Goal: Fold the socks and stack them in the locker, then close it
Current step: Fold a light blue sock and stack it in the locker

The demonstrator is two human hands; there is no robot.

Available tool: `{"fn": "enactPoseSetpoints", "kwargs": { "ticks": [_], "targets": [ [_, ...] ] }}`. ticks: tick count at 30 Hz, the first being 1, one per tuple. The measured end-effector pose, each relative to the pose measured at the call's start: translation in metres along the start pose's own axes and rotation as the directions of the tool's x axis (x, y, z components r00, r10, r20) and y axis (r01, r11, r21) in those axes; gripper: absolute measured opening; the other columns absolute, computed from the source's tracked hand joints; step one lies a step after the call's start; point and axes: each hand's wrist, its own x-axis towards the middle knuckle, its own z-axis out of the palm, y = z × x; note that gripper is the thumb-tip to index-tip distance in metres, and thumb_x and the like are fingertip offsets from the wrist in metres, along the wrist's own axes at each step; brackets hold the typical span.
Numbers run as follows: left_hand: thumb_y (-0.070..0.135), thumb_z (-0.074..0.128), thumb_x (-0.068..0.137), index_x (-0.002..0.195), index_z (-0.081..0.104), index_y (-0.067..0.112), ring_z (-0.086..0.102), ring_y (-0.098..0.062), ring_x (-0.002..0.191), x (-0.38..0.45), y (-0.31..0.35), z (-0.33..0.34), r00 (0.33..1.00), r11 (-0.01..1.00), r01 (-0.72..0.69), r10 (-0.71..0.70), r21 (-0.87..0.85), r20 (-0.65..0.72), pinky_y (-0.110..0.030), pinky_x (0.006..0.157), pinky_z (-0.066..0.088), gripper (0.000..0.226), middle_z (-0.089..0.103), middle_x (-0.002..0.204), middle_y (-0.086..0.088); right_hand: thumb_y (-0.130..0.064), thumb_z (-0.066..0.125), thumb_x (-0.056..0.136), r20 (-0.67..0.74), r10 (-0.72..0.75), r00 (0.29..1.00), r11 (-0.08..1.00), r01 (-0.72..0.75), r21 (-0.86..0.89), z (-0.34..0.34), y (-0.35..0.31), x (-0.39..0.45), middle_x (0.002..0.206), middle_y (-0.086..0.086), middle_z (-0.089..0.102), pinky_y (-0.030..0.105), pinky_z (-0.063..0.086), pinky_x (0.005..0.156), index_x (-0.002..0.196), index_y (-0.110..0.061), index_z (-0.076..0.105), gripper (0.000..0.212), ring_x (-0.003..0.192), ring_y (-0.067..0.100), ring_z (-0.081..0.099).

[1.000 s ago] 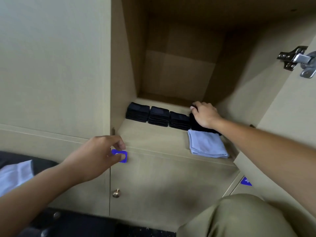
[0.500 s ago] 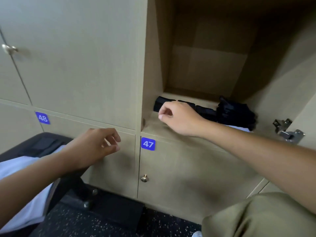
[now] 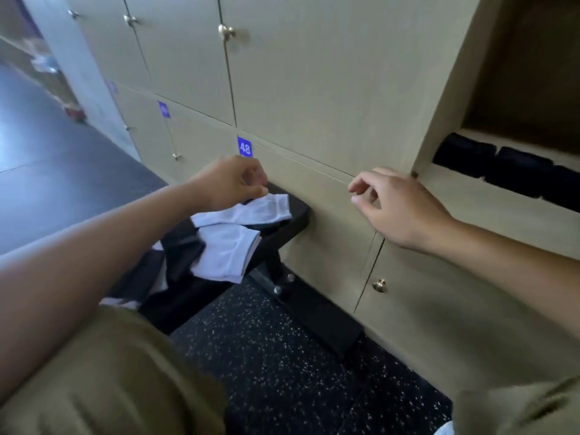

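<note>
Reaching over the black tabletop (image 3: 292,211), the left hand (image 3: 229,180) sits right above the near white sock (image 3: 251,211), its fingers curled down and touching or just short of the sock's upper edge; blur keeps me from telling whether that grip has closed on cloth. This sock lies flat with its long axis running left to right, cuff end toward the lockers. A second white sock (image 3: 226,255) lies just below it, closer to the person, among dark socks. The right hand (image 3: 398,208) hangs apart, fingers loosely bent and holding nothing, between the tabletop and the open locker (image 3: 439,98), where folded dark socks (image 3: 514,171) line the shelf. So the left hand is clearly nearer, and the pick is probably its job.
</note>
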Motion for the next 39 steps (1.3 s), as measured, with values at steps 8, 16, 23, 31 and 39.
{"fn": "enactPoseSetpoints", "kwargs": {
  "ticks": [8,16,23,31,39],
  "targets": [
    [0.029,0.077,0.089,0.102,0.071,0.019,0.067,-0.021,0.097,-0.022,-0.053,-0.023,0.984,0.984,0.179,-0.179,0.007,-0.001,-0.032,0.083,0.049,0.018,0.071,0.105,0.002,-0.031,0.058,0.096,0.173,0.016,0.985,1.0,-0.019,0.018,0.053,-0.025,0.035,0.101,-0.008,0.063,0.039,0.051,0.088,0.107,-0.024,0.064,0.014,0.095,0.021,0.059],
    [0.041,0.075,0.089,0.121,0.066,0.02,0.058,-0.016,0.102,-0.034,-0.105,-0.021,0.949,0.953,0.296,-0.302,0.072,0.095,-0.026,0.088,0.038,0.038,0.061,0.121,0.004,-0.041,0.058,0.097,0.362,0.099,0.927,0.991,-0.123,0.044,0.1,-0.037,0.066,0.116,-0.001,0.061,0.036,0.049,0.093,0.128,-0.021,0.057,0.036,0.102,0.022,0.058],
    [0.05,0.071,0.09,0.126,0.061,0.018,0.051,-0.02,0.108,-0.028,-0.145,-0.007,0.885,0.886,0.464,-0.464,0.005,0.045,-0.031,0.09,0.039,0.05,0.057,0.119,0.0,-0.031,0.061,0.096,0.332,0.279,0.901,0.936,-0.333,0.116,0.125,-0.031,0.091,0.108,0.001,0.066,0.028,0.041,0.08,0.108,-0.018,0.065,0.018,0.098,0.023,0.059],
    [0.043,0.069,0.094,0.109,0.056,0.01,0.051,-0.025,0.095,-0.005,-0.149,0.002,0.81,0.807,0.584,-0.586,-0.09,-0.002,-0.035,0.083,0.043,0.039,0.053,0.106,-0.007,-0.034,0.069,0.092,0.337,0.466,0.818,0.814,-0.546,0.197,0.146,-0.04,0.108,0.067,0.002,0.035,0.03,0.024,0.048,0.064,-0.021,0.033,0.047,0.062,0.022,0.038],
    [0.03,0.077,0.089,0.101,0.062,-0.001,0.058,-0.026,0.08,-0.001,-0.145,0.009,0.758,0.701,0.644,-0.64,-0.307,0.129,-0.038,0.075,0.051,0.036,0.059,0.092,-0.011,-0.031,0.079,0.087,0.398,0.535,0.745,0.669,-0.662,0.339,0.153,-0.054,0.113,0.116,0.015,0.063,0.034,0.045,0.082,0.127,0.0,0.057,0.056,0.104,0.032,0.061]
  ]
}}
